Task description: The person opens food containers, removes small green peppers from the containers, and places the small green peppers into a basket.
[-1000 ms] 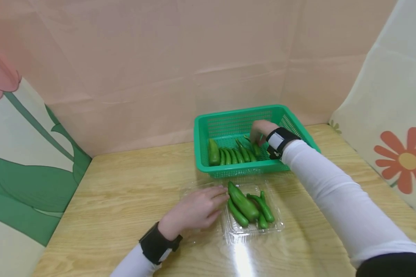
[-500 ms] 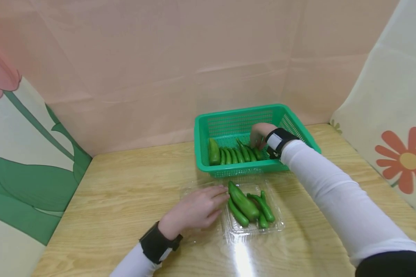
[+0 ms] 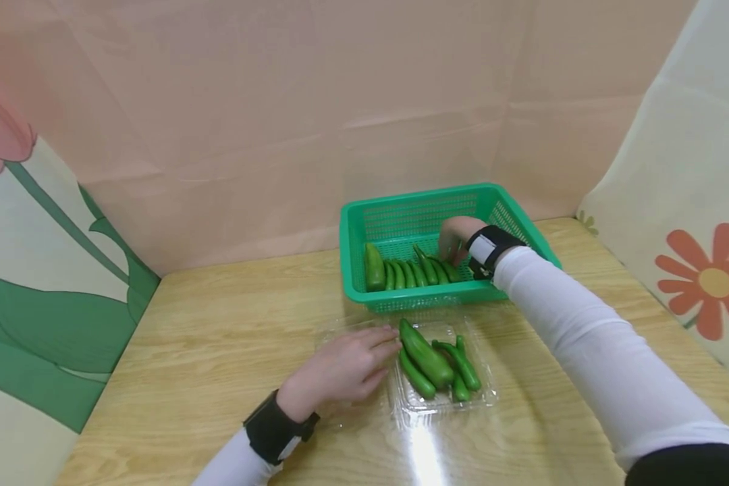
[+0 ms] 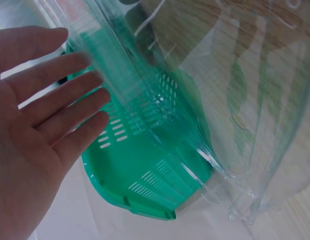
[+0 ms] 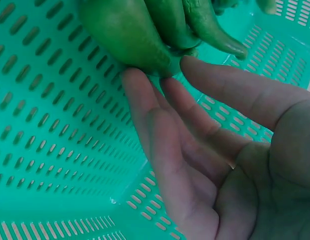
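Observation:
My right hand (image 3: 458, 235) reaches into the green plastic basket (image 3: 413, 297), thumb and fingers around the end of a green chili pepper (image 3: 451, 271) at the right of a row. The right wrist view shows the fingertips at that end of the pepper (image 5: 127, 37). Across the lid side of a clear plastic clamshell box (image 3: 491, 397) lies my left hand (image 3: 343, 364), fingers extended and nothing in its grasp. Inside the box are a large green pepper (image 3: 425, 354) and several thinner ones. In the left wrist view, straight fingers sit beside the transparent plastic (image 4: 210, 65).
More green peppers line the basket's front, with a thicker pepper (image 3: 374, 267) at the row's left end. The box stands just in front of the basket on the wooden table (image 3: 237, 324). A pink sheet (image 3: 249, 135) hangs behind, and a flower-printed sheet (image 3: 692, 202) flanks the right.
The pepper at my right hand has gone from tilted to lying alongside the row, and the hand has lowered slightly with it. My left hand and the box keep their places.

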`<state>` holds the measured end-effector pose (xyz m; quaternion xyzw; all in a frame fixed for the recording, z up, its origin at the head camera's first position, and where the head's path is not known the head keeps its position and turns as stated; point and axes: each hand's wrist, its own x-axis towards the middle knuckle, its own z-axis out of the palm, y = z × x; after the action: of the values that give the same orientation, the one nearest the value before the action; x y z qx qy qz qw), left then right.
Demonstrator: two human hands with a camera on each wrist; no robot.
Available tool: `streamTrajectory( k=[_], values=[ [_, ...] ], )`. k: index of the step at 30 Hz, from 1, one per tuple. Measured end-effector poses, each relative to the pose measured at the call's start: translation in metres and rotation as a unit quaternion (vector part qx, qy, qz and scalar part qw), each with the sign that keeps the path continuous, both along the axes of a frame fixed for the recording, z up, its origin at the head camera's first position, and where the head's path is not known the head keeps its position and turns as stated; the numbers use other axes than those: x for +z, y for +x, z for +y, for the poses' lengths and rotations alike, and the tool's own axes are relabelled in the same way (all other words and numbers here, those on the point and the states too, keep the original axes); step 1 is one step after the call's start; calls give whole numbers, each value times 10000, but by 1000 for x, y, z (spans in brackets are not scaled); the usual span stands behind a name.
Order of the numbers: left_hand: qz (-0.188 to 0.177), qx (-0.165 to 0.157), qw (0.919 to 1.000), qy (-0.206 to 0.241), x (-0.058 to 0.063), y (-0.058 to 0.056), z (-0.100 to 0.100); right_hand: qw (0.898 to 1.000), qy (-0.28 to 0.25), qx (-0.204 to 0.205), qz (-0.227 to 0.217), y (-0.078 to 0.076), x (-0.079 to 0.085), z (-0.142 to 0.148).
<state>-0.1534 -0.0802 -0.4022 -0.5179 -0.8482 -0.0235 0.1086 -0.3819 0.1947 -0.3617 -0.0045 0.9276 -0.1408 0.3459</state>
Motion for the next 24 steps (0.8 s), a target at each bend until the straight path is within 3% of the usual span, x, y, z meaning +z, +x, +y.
streamTrajectory(
  k=[8,13,18,24],
  values=[
    [49,-54,10000,28,-1,-1,1,9995,-211,-219,-50,6,4,1],
    [-52,-34,10000,-13,0,0,2,9997,-248,58,-62,10,10,4],
    [-92,-33,10000,-15,0,0,2,9981,-385,425,220,12,18,8],
    [-57,-57,10000,11,0,-1,0,9954,-767,223,521,12,26,9]
  ],
)
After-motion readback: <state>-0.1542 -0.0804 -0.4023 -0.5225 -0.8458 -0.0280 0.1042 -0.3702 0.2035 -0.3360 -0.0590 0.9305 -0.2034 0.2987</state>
